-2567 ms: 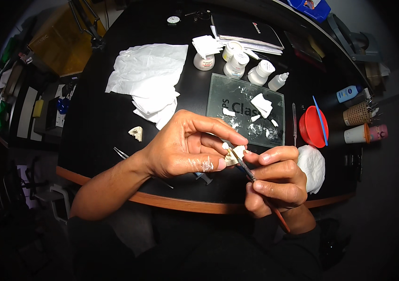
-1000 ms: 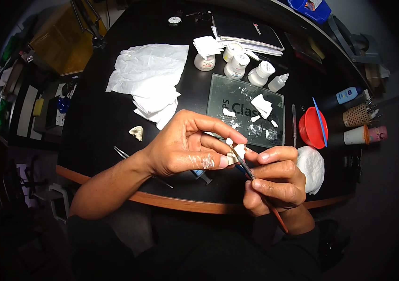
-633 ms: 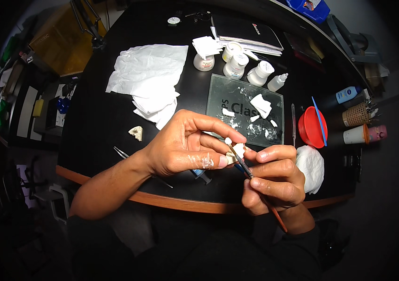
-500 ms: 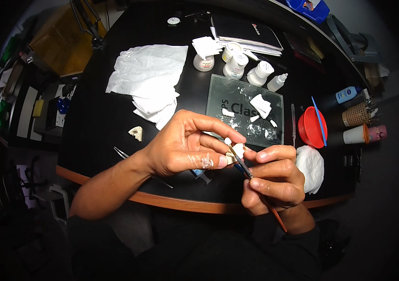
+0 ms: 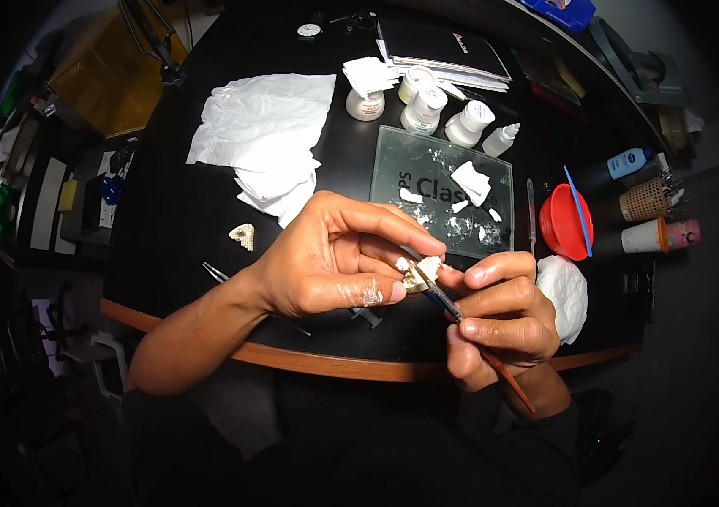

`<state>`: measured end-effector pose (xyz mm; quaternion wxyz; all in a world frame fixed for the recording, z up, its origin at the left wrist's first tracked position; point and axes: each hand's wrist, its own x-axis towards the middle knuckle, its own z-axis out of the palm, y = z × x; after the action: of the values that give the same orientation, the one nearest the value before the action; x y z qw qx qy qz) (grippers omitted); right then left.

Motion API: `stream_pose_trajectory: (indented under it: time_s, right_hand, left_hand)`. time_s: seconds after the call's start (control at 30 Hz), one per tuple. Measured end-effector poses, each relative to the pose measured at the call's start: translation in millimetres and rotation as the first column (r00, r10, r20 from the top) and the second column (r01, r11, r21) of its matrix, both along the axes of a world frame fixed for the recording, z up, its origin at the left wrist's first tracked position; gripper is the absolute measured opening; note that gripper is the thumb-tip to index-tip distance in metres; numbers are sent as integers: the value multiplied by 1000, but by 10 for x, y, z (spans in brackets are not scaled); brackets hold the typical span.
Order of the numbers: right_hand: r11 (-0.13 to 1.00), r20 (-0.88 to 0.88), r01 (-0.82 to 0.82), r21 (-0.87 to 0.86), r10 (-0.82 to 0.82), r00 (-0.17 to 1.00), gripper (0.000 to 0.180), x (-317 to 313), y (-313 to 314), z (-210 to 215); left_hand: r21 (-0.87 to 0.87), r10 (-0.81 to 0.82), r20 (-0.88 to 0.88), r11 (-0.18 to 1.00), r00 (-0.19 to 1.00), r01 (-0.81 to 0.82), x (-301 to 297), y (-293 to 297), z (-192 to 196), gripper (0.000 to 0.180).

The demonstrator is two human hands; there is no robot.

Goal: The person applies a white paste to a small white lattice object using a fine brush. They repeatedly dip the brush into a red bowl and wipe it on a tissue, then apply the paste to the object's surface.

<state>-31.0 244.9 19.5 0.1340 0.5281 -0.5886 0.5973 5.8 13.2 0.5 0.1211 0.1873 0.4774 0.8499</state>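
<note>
Between the thumb and fingers of my left hand (image 5: 317, 262) is a small cream-coloured model piece (image 5: 416, 280), which looks like dental plaster. White powdery smears mark that thumb. My right hand (image 5: 507, 317) grips a thin brush (image 5: 446, 302) with a reddish-brown handle. The brush's tip overlaps the model piece, beside a small white lump; whether they touch, I cannot tell. A second cream piece (image 5: 242, 237) with a gridded surface lies on the table, left of my left hand. Beyond my hands sits a glass slab (image 5: 389, 160) bearing white powder and folded white tissue (image 5: 471, 183).
White jars (image 5: 424, 110) and a dropper bottle (image 5: 501, 139) stand behind the slab. To the right are a red bowl (image 5: 564, 224) with a blue stick across it and crumpled white tissue (image 5: 564, 296). White sheets (image 5: 262, 118) lie left. Metal tweezers (image 5: 216, 272) rest by my left forearm.
My right hand and the brush have shifted slightly right and down. The model piece has turned a little in my left fingers, and the white lump by the brush tip sits lower.
</note>
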Motion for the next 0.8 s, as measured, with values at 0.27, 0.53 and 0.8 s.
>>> stream_pose_trajectory:
  time_s: [0.27, 0.53, 0.8]
  right_hand:
    - [1000, -11, -15, 4, 15, 1000, 26, 1, -2, -4]
    - [1000, 9, -16, -2, 16, 1000, 26, -2, 2, -30]
    - [997, 106, -63, -39, 67, 992, 19, -30, 8, -48]
  left_hand:
    - [12, 1, -9, 1000, 1000, -1, 13, 4, -15, 41]
    - [10, 1, -8, 1000, 1000, -1, 10, 11, 1, 41]
    - [-80, 15, -37, 997, 999, -18, 13, -27, 17, 40]
